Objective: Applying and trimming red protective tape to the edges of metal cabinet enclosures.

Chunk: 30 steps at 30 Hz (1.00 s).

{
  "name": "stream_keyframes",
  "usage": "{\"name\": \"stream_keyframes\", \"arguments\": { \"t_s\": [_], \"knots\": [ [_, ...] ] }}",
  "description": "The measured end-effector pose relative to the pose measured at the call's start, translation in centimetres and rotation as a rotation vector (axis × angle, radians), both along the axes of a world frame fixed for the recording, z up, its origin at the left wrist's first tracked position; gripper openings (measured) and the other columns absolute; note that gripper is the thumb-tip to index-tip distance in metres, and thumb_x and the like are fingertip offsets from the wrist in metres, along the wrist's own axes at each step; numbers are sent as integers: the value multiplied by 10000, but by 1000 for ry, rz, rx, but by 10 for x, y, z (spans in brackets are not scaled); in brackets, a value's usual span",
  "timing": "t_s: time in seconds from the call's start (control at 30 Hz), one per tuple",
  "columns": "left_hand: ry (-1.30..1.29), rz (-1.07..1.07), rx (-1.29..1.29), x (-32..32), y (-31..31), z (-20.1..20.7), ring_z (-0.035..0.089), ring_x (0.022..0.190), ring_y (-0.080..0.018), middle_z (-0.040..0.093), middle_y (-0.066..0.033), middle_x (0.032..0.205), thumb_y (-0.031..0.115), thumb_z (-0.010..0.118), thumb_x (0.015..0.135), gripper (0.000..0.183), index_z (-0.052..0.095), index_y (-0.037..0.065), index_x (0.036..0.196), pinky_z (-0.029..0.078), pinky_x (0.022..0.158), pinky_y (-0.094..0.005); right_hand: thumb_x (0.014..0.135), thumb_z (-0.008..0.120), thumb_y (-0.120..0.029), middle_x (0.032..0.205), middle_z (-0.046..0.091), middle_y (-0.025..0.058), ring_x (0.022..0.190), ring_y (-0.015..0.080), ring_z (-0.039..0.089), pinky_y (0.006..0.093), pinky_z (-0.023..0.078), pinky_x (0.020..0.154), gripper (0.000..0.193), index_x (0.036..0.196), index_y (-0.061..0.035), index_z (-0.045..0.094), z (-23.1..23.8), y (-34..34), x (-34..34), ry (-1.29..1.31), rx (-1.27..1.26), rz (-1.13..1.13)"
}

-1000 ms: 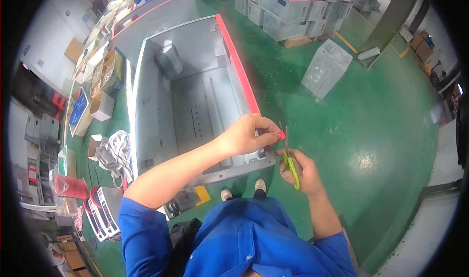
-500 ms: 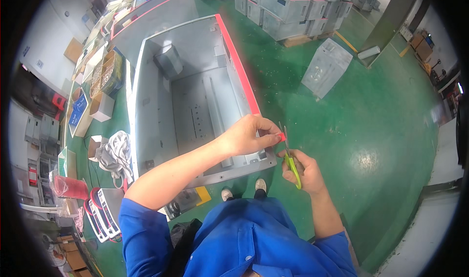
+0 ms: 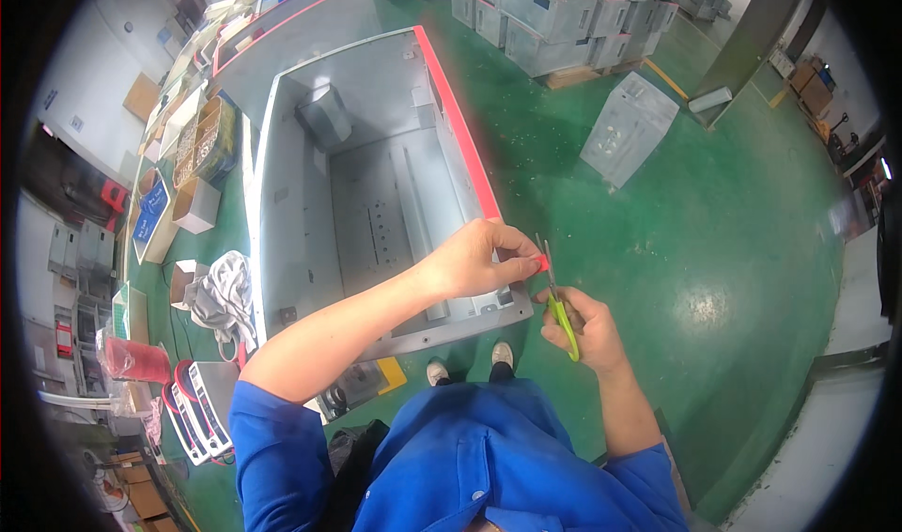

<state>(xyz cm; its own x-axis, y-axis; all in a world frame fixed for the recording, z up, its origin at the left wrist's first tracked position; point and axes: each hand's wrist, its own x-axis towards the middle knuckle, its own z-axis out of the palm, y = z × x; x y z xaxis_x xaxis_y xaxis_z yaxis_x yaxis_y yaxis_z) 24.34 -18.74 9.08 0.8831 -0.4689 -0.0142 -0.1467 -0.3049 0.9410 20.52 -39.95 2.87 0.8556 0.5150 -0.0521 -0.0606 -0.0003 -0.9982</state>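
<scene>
A large grey metal cabinet box lies open side up in front of me. Along its right rim runs a red strip. My left hand is over the near right corner, with thumb and finger pinched on the end of the red strip. In my right hand is a pair of scissors with yellow-green handles. Their blades point away from me, slightly parted, right beside the pinched red end. The fingers of my left hand hide the strip's course at the corner.
Behind stands another grey box with red edging. A grey panelled box sits on the green floor at right, and stacked grey boxes are farther back. At left are a grey cloth, a red roll and small-parts bins.
Both hands stay almost where they were. The scissors look slightly more closed by the red strip's end; otherwise little differs.
</scene>
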Motion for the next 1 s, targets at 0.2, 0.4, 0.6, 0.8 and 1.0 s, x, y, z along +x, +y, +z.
{"name": "stream_keyframes", "arguments": {
  "t_s": [0.2,0.4,0.6,0.8,1.0],
  "knots": [
    [1,-1,4,1,0,-2,599,626,-105,630,-76,701,128,591,806,161,654,-6,870,459,605,-255,733,692,-78,698,506,-35,648,49,456,206,390,641,340,1042,-16,564,-1,0,0,13,-25,-25],
    [-7,-1,7,3,2,-4,585,642,-115,629,-83,699,141,591,805,179,653,-11,877,456,614,-261,741,691,-93,676,502,-35,618,41,455,195,390,602,314,1020,-12,570,0,2,0,19,-40,-51],
    [7,-7,14,2,2,-1,584,656,-121,631,-85,706,144,595,803,184,652,-12,883,454,629,-266,748,688,-93,665,512,-32,608,34,458,187,387,578,277,986,-6,577,3,2,0,-17,-94,-60],
    [-8,-6,8,2,3,-2,584,663,-126,635,-90,726,145,605,800,180,654,-11,877,456,633,-270,745,688,-77,692,539,-23,629,36,476,191,399,578,261,966,10,581,2,4,-1,-66,-124,-99],
    [24,-14,-17,2,2,0,580,680,-134,633,-85,730,150,609,799,172,660,0,868,455,641,-273,753,675,-56,701,551,-14,627,39,487,189,400,558,228,950,13,584,-4,4,-3,-146,-146,-139]
  ]
}}
